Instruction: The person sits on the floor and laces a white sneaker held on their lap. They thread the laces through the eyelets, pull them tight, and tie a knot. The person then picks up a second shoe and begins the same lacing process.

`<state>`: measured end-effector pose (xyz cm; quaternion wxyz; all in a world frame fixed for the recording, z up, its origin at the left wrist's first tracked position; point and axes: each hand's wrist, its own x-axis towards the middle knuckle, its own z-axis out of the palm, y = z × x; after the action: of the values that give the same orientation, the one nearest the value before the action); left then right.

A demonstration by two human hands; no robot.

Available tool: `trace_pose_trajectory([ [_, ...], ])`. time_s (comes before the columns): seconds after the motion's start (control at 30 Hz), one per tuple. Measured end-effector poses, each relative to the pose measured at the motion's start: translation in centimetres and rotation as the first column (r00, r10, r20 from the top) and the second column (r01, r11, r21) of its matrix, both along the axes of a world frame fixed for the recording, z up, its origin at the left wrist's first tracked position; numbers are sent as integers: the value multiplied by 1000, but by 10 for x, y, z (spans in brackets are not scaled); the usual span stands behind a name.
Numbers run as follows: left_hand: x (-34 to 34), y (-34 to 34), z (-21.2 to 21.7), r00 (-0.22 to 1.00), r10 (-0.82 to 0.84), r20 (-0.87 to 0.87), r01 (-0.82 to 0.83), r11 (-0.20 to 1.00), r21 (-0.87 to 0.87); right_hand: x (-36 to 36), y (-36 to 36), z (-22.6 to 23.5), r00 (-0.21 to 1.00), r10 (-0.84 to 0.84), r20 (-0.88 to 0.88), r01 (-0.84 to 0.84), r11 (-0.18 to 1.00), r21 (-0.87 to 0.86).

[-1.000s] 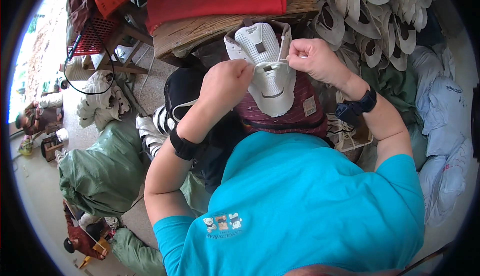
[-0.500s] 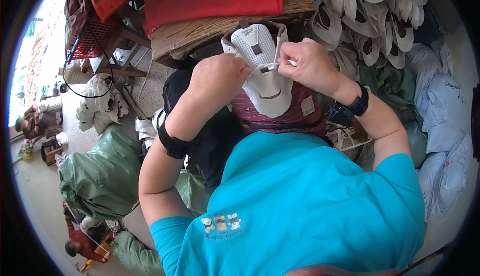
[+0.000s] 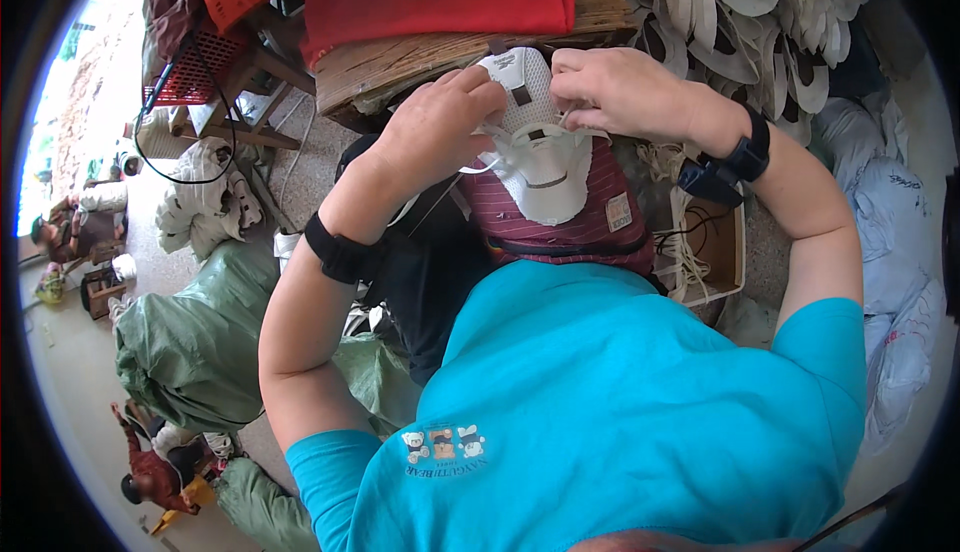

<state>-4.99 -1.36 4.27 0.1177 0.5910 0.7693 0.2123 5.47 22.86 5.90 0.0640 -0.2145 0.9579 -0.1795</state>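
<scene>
A green sack [image 3: 195,337] lies well left of the hands. The left hand [image 3: 435,132] pinches the white shoe upper [image 3: 535,157] on its left edge; the right hand [image 3: 625,92] grips its top right. Piled soles [image 3: 760,12] lie beyond the right hand

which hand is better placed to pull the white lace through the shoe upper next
Probably the right hand: its fingertips pinch at the top edge of the white mesh shoe upper, where the thin white lace runs. The left hand grips the upper's side, seemingly steadying it.
</scene>
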Motion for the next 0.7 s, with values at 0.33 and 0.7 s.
trace_pose_trajectory([
  [0.33,13,11,-26,979,204,23,-205,976,78,-12,-13,-19,951,-245,187,257,965,-44],
  [0.7,37,36,-21,583,349,733,-638,756,147,4,-26,-42,747,-384,543,659,320,-681],
])
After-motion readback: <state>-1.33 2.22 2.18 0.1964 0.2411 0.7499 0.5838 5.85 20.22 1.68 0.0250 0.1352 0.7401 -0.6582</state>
